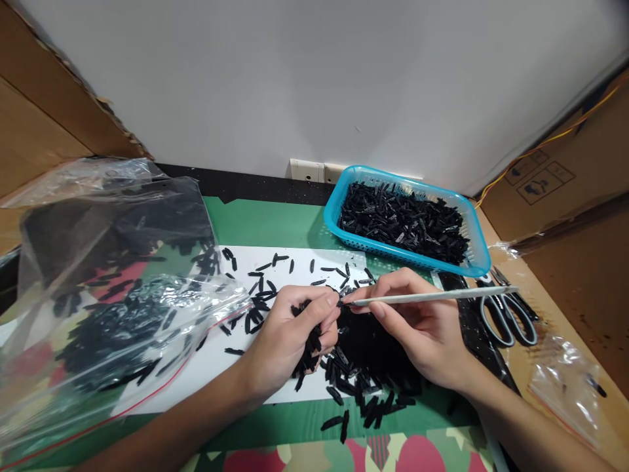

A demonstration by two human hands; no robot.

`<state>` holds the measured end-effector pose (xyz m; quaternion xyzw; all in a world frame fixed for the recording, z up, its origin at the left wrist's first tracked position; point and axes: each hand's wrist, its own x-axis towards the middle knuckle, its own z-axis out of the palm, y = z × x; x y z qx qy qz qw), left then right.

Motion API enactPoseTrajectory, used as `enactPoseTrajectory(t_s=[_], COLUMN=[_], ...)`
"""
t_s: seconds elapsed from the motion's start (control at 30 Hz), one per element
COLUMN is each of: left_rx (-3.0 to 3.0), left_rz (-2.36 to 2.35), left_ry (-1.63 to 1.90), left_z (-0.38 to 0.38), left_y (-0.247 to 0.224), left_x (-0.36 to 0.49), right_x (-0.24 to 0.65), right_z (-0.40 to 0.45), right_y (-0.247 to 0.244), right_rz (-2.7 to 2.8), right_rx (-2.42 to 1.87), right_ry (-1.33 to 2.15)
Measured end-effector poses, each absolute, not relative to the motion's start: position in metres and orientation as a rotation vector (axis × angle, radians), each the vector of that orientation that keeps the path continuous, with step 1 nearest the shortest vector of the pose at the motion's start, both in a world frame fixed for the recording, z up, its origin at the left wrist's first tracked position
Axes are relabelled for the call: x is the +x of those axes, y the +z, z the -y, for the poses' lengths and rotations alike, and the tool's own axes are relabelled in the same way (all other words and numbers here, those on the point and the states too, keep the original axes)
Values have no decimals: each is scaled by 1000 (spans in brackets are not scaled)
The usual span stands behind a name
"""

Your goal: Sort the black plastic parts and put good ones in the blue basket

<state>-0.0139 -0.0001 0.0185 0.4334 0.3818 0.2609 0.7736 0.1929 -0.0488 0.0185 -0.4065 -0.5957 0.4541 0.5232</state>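
My left hand (289, 328) is closed around a bunch of small black strips (305, 360), their ends poking out below and between the fingers. Its thumb and forefinger pinch near one piece at the top. Between thumb and fingers, my right hand (422, 321) grips a long, thin, pale grey stick-like tool (442, 296). The tool's tip meets the black piece at my left fingertips; the exact contact is too small to make out. Under both hands lies a heap of black strips (373, 347), partly covered by them. More loose strips (263, 295) are scattered over a white sheet (289, 393).
A blue plastic basket (403, 259) full of black strips stands at the back right. Left lies a large clear zip bag (196, 321) with black pieces inside. Scissors (508, 321) and a small clear bag (565, 387) are at right. Cardboard boxes (555, 177) flank the table.
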Motion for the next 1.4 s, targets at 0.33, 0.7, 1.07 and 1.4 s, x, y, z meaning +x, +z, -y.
enactPoseTrajectory(t_s=[0.33,0.7,1.07,1.4], left_rx=[989,1224,892,585], left_rz=[-829,-856,-827,-709], left_ry=[601,596,553,492], left_z=[-1,-4,-2,-1], left_y=[23,21,19,25], left_x=[-11,-18,-13,-10], right_x=[196,202,193,183], right_z=[51,46,51,52], right_y=[23,35,20,10], right_rz=[1557,1530,1801,2044], right_rx=[-1026,-1089,-1033,-894], right_ry=[975,1158,760,79])
